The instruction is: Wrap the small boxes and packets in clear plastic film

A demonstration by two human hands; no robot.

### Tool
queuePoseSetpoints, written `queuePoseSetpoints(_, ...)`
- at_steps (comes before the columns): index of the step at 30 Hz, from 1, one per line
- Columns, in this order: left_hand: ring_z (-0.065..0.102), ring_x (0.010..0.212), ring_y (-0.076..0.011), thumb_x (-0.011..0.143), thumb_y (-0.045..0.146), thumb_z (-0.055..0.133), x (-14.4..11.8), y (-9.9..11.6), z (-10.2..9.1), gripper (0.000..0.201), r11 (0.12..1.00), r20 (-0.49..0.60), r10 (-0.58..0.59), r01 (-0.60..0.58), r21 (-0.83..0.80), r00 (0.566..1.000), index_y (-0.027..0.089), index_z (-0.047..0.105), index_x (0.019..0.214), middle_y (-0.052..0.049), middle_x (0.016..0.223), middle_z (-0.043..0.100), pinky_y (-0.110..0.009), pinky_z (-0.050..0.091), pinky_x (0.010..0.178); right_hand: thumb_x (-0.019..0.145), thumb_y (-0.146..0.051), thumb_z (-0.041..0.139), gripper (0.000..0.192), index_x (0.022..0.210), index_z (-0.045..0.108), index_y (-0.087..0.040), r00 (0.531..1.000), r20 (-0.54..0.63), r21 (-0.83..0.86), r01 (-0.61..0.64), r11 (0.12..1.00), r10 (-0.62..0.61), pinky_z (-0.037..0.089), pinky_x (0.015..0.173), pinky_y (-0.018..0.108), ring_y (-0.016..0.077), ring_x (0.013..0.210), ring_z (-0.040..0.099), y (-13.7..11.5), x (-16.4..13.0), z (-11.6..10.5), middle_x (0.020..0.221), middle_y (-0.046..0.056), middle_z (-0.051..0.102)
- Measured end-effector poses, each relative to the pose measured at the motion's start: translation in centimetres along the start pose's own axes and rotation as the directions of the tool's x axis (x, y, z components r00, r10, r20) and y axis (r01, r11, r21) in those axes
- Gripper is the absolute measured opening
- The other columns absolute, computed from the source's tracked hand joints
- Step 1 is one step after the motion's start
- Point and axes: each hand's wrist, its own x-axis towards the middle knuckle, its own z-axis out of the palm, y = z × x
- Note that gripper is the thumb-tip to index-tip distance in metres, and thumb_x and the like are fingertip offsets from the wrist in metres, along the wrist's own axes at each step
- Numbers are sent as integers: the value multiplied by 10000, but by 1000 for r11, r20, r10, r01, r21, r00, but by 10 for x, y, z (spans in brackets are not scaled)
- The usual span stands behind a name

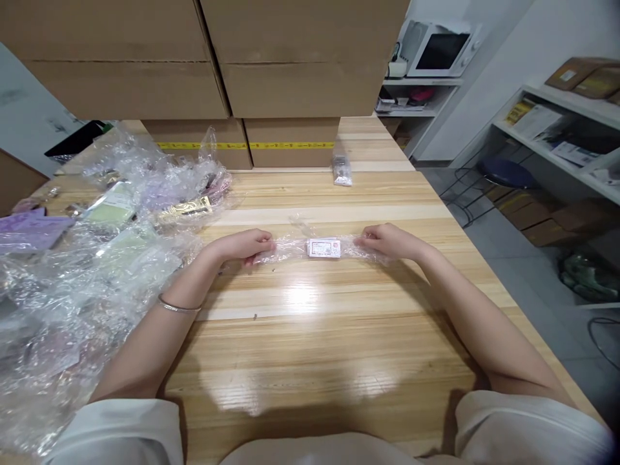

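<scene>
A strip of clear plastic wrap (pixel 285 248) stretches sideways between my two hands, just over the wooden table. In the middle of it sits a small white printed card or packet (pixel 324 248) with red markings; whether it lies inside or on the wrap I cannot tell. My left hand (pixel 246 246) pinches the wrap's left end, and a bracelet (pixel 179 305) circles that wrist. At the other end, my right hand (pixel 387 241) has its fingers closed on the gathered plastic.
Crumpled clear wrappers (pixel 111 290) with small coloured packets heap along the left side. Large cardboard boxes (pixel 300 84) stand stacked at the back of the table (pixel 310 361). A small wrapped packet (pixel 341 171) lies before them. Shelves and a microwave (pixel 440 50) are at right.
</scene>
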Motion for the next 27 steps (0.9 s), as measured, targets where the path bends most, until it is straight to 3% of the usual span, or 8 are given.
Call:
queuePoseSetpoints(2, 561, 560, -198, 881, 491, 493, 3, -1, 3, 307, 976, -191, -52, 90, 196, 980, 202, 551, 791, -16, 605, 561, -304, 432, 540, 900, -539, 481, 400, 852, 656, -183, 990, -113, -144, -95, 985, 78, 421, 662, 311, 228, 749, 632, 0, 3, 4, 811, 81, 710)
queuePoseSetpoints(5, 616, 885, -280, 876, 355, 535, 5, 6, 12, 230, 874, -527, 171, 119, 471, 833, 153, 602, 964, -128, 943, 639, -382, 487, 764, 905, -416, 516, 343, 1050, 648, -135, 937, -349, -311, -80, 947, -36, 441, 811, 375, 293, 962, 640, -7, -1, 6, 1064, 169, 698)
queuePoseSetpoints(8, 561, 1078, -278, 906, 300, 521, 6, 17, 29, 283, 738, -425, 547, -176, 652, 721, 138, 590, 1128, -155, 1140, 589, -399, 459, 934, 897, -356, 543, 391, 1213, 597, -132, 884, -297, -335, 257, 906, -361, 418, 947, 367, 277, 1127, 602, -17, -9, 7, 1247, 160, 645)
queuePoseSetpoints(12, 570, 1111, -249, 922, 230, 485, 12, 23, 49, 352, 636, -174, 630, -374, 675, 757, 169, 545, 1264, -133, 1217, 600, -378, 459, 963, 858, -296, 589, 565, 1401, 481, -187, 915, -106, -308, 342, 888, -389, 466, 815, 314, 247, 1020, 663, -30, -15, 20, 1256, 111, 669)
queuePoseSetpoints(16, 626, 1034, -232, 902, 109, 374, 16, 21, 51, 382, 720, -237, 547, -308, 622, 803, 158, 595, 1210, -125, 1162, 662, -351, 479, 895, 936, -191, 426, 408, 1316, 570, -161, 946, -137, -390, 222, 894, -295, 446, 777, 312, 241, 922, 687, -40, -12, 29, 1088, 126, 733)
queuePoseSetpoints(22, 607, 671, -183, 811, 109, 385, 15, 19, 39, 244, 905, -322, 325, -195, 377, 889, 186, 604, 735, -31, 688, 650, -270, 446, 631, 965, -225, 327, 332, 981, 657, -193, 966, -2, -94, 259, 961, -260, 411, 642, 261, 183, 734, 653, -42, -12, 20, 860, 57, 735)
queuePoseSetpoints(25, 617, 706, -209, 831, 140, 413, 16, 19, 45, 224, 913, -388, 204, -32, 406, 899, 185, 620, 904, -53, 777, 675, -292, 441, 625, 967, -298, 348, 315, 969, 641, -183, 996, -23, -203, 81, 976, -87, 408, 632, 297, 221, 713, 638, -42, -9, 25, 818, 81, 723)
queuePoseSetpoints(27, 633, 837, -246, 832, 149, 457, 14, 22, 52, 297, 869, -498, 209, 74, 490, 841, 159, 598, 1092, -110, 968, 685, -330, 465, 702, 948, -344, 421, 305, 1039, 634, -145, 979, -195, -338, -9, 941, -61, 436, 741, 353, 276, 846, 645, -45, -7, 32, 929, 140, 722)
